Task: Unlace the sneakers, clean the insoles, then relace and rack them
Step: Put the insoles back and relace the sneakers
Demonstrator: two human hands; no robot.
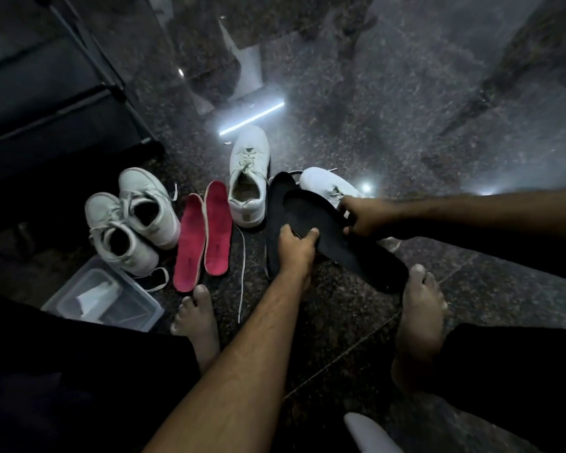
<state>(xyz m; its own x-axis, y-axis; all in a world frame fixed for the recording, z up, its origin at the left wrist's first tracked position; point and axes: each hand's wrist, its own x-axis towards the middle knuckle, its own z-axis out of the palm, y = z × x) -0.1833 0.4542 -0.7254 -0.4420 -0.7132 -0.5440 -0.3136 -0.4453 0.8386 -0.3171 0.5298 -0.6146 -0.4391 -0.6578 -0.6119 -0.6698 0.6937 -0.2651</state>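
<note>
Both hands are on a black insole (334,237) held above the dark stone floor (406,109). The left hand (296,245) pinches its near edge, thumb and fingers curled over it; the right hand (365,217) grips the far edge. A second black insole (275,223) lies beneath the left fingers. Two red insoles (203,237) and white sneakers (247,178) sit left of them.

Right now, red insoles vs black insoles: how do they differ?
The red insoles lie flat on the floor side by side, with no hand on them; the black insoles are overlapped. The upper black one is gripped by the left hand and the right hand. The red ones have pale edges; the black ones are plain dark. Both pairs are out of the sneakers.
</note>
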